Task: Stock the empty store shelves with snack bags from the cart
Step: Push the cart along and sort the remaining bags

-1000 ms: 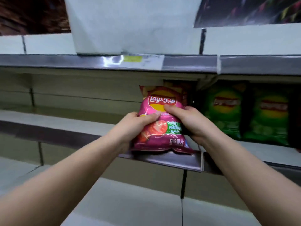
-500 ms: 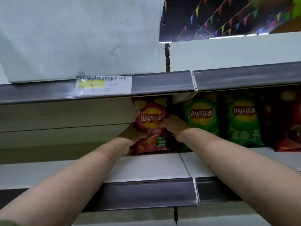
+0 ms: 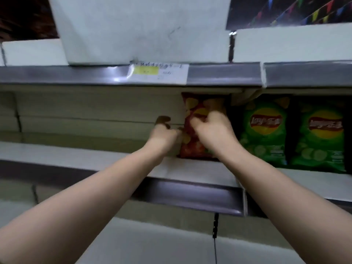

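Note:
A pink-red Lay's snack bag (image 3: 194, 147) stands upright deep on the middle shelf (image 3: 95, 157), right beside the green bags. My left hand (image 3: 163, 135) is at the bag's left edge with its fingers curled against it. My right hand (image 3: 213, 128) lies over the bag's front, fingers curled into the upper part and covering the logo. Both hands are blurred. The cart is out of sight.
Two green Lay's bags (image 3: 264, 130) (image 3: 322, 134) stand to the right on the same shelf. The upper shelf's rail carries a price label (image 3: 158, 73), with a large white box (image 3: 133, 29) above it. A lower shelf (image 3: 152, 241) runs beneath my arms.
The bag went from the shelf's front edge to the back, upright next to the green bags. Both hands stayed on it, and my view shifted slightly.

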`<state>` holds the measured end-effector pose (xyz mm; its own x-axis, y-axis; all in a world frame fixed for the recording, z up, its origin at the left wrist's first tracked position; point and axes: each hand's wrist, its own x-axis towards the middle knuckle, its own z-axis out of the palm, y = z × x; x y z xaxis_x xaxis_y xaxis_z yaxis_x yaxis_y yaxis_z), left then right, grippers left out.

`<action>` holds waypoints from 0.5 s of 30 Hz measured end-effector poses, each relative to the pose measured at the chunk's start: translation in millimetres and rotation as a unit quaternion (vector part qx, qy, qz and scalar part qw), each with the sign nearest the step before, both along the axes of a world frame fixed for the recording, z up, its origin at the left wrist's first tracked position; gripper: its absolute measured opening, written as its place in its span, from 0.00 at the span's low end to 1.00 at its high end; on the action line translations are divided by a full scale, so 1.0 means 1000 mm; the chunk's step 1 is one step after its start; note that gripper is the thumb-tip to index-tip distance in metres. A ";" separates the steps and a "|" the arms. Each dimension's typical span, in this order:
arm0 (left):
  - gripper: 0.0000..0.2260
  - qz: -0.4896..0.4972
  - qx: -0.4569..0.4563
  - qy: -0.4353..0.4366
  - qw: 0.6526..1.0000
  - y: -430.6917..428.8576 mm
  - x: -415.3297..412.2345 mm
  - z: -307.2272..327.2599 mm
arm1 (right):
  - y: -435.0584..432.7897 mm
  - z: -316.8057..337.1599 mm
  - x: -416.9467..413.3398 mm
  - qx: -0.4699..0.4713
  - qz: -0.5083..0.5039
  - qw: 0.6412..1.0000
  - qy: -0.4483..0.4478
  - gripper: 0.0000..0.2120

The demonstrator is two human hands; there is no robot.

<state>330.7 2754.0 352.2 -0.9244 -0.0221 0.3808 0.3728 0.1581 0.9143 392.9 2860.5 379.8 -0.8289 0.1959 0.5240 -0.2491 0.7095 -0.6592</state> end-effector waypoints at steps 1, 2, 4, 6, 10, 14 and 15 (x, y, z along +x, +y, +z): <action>0.21 0.037 0.017 0.039 0.998 -0.010 0.010 -0.005 | -0.011 -0.005 0.007 -0.020 0.032 0.998 0.056 0.09; 0.19 0.070 0.024 0.078 0.994 -0.022 0.021 -0.012 | -0.025 -0.011 0.012 -0.048 0.072 0.991 0.101 0.13; 0.17 0.117 0.028 0.135 0.984 -0.049 0.048 -0.030 | -0.053 -0.031 0.021 -0.092 0.158 0.970 0.158 0.19; 0.16 0.157 0.022 0.138 0.978 -0.080 0.075 -0.054 | -0.085 -0.052 0.028 -0.123 0.225 0.949 0.183 0.18; 0.17 0.258 0.007 0.124 0.958 -0.151 0.115 -0.101 | -0.159 -0.094 0.030 -0.159 0.336 0.918 0.137 0.18; 0.17 0.368 0.000 0.043 0.929 -0.231 0.149 -0.142 | -0.242 -0.132 0.033 -0.162 0.424 0.889 0.057 0.18; 0.17 0.390 0.007 0.029 0.920 -0.250 0.158 -0.152 | -0.263 -0.141 0.034 -0.151 0.441 0.884 0.038 0.18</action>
